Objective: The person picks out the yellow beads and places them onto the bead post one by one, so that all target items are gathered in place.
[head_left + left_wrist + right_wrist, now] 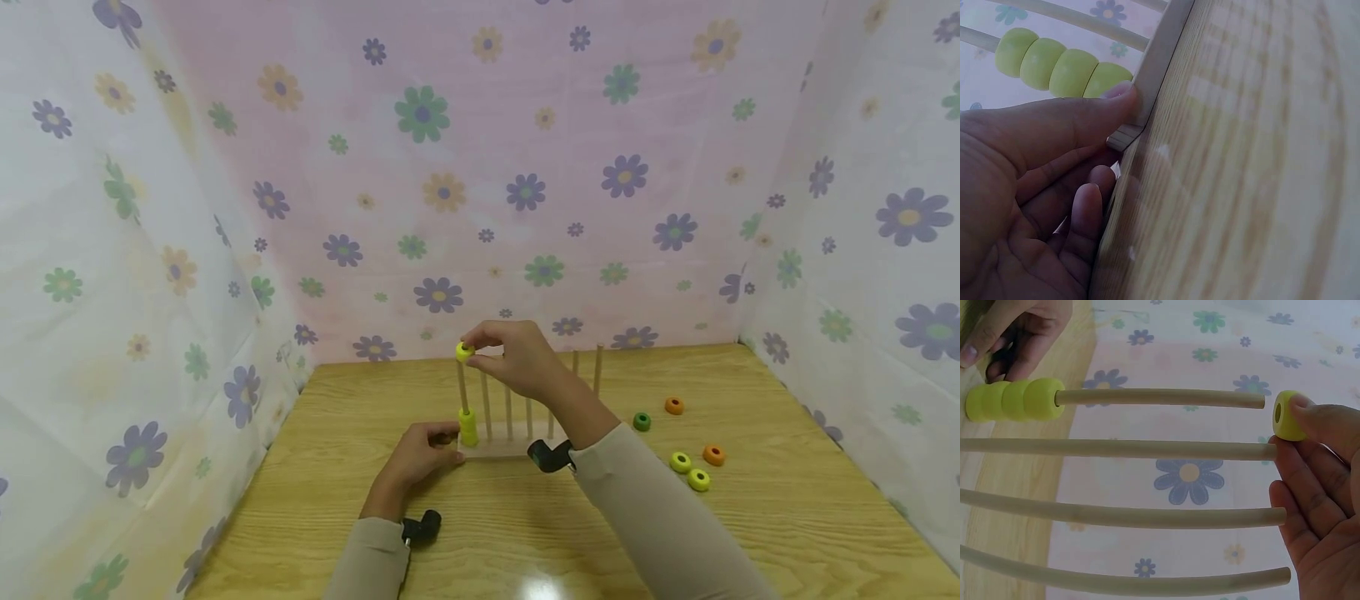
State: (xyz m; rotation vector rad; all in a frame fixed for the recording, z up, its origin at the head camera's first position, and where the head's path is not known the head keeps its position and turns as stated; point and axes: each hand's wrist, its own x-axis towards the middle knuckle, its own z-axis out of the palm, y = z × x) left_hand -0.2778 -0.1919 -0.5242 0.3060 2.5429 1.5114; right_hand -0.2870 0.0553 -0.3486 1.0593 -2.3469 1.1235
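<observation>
My right hand (521,360) pinches a yellow bead (1289,427) between thumb and fingers. In the right wrist view the bead's hole faces the tip of the end peg (1160,397), with a small gap between them. Several yellow beads (1044,64) are stacked at the bottom of that peg, the leftmost one in the head view. Low down, my left hand (416,457) grips the left end of the wooden base (1159,59), its thumb on the near face and its fingers behind.
More bare pegs (598,371) rise along the base to the right, partly behind my right arm. Loose on the table (585,533) at right lie a green bead (642,422), two orange beads (674,406) and two yellow beads (699,480). Flowered cloth (480,167) walls the table's back and sides.
</observation>
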